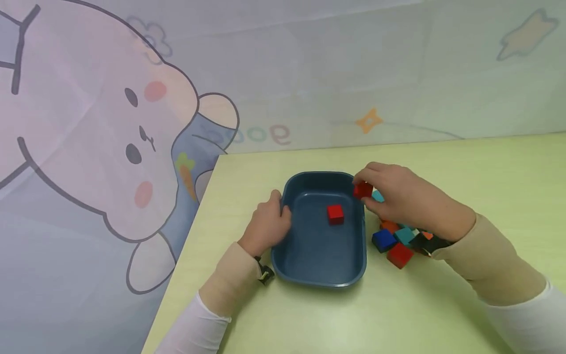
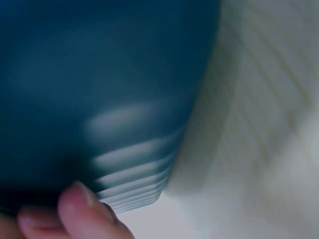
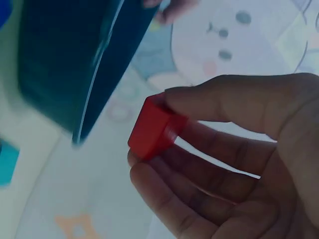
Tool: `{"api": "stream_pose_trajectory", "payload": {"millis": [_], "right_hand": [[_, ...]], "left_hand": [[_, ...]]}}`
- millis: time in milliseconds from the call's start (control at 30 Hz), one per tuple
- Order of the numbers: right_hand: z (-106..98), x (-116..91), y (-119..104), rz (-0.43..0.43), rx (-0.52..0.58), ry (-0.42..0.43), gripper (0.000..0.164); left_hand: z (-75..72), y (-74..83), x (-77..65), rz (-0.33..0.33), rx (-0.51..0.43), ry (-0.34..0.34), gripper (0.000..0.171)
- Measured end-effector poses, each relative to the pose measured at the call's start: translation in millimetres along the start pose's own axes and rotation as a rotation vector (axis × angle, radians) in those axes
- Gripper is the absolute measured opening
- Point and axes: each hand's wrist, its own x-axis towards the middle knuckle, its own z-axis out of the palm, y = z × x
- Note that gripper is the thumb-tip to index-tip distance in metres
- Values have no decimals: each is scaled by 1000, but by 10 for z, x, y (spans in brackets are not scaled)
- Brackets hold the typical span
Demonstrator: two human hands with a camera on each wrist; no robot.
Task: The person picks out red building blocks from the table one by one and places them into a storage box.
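A dark blue rectangular tray (image 1: 309,255) stands on the table, with one red cube (image 1: 335,215) lying inside it. At the tray's left wall, my left hand (image 1: 265,223) grips the rim, its thumb over the edge. My right hand (image 1: 395,191) pinches another red cube (image 3: 152,129) between thumb and fingers, held up at the tray's right rim. In the left wrist view the tray's side wall (image 2: 124,64) fills much of the picture, and only a few fingertips (image 2: 84,211) show at the bottom.
Right of the tray, partly under my right wrist, lies a pile of several coloured blocks, among them a blue block (image 1: 383,240), a teal block (image 1: 404,236) and a red block (image 1: 400,255). Behind the pale yellow table (image 1: 318,319) hangs a printed cloth (image 1: 309,73).
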Motion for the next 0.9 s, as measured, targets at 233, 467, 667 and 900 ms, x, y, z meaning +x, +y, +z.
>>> {"api": "stream_pose_trajectory", "payload": {"millis": [233, 467, 667, 900], "right_hand": [[223, 6, -277, -163, -35, -20, 24], [442, 23, -343, -213, -66, -65, 18], [497, 38, -302, -217, -85, -105, 19], [521, 59, -240, -184, -118, -157, 20]], "left_hand": [[17, -13, -3, 4, 11, 14, 13], [34, -15, 2, -11, 2, 16, 14], [45, -5, 35, -15, -7, 17, 13], [61, 20, 79, -15, -1, 28, 12]]}}
